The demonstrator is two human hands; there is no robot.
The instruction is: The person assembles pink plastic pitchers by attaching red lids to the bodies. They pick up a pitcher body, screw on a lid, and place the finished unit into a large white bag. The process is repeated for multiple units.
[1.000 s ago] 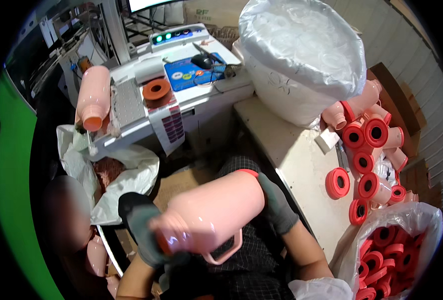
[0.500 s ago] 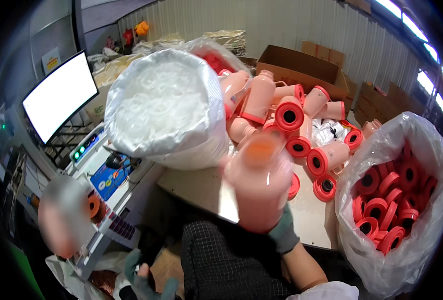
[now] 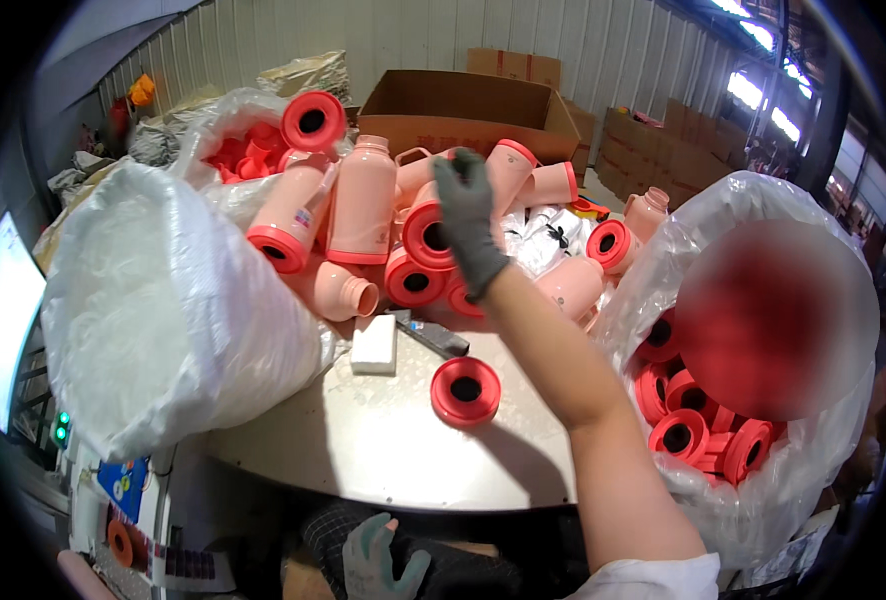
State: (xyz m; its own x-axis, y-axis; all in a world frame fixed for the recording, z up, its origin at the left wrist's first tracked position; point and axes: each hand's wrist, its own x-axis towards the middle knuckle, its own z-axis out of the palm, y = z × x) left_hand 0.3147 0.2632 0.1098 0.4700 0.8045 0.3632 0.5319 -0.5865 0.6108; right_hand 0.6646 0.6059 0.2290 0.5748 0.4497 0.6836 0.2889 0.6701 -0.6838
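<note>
My right hand (image 3: 468,222), in a dark grey glove, reaches over the far table into a pile of pink thermos-flask bodies. It lies against a red-based pink flask body (image 3: 424,205); its curled fingertips are partly hidden, so a grip cannot be made out. Low in the view, over my lap, my left hand (image 3: 381,562) is in a grey-green glove, fingers spread, holding nothing. A single red ring-shaped part (image 3: 465,391) with a dark centre lies on the table (image 3: 383,450). Behind it are a white block (image 3: 374,345) and a dark grey bar-shaped object (image 3: 433,334).
On the left stands a white woven sack (image 3: 233,310) of translucent pieces. A clear plastic bag (image 3: 623,330) of red ring parts is at right, partly blurred. An open cardboard box (image 3: 463,105) sits behind the pile. A bright screen (image 3: 11,310) stands far left.
The pink flask body that my right hand held is no longer in it; the hand now reaches into the pile. The view has turned right. My left hand remains low, fingers spread.
</note>
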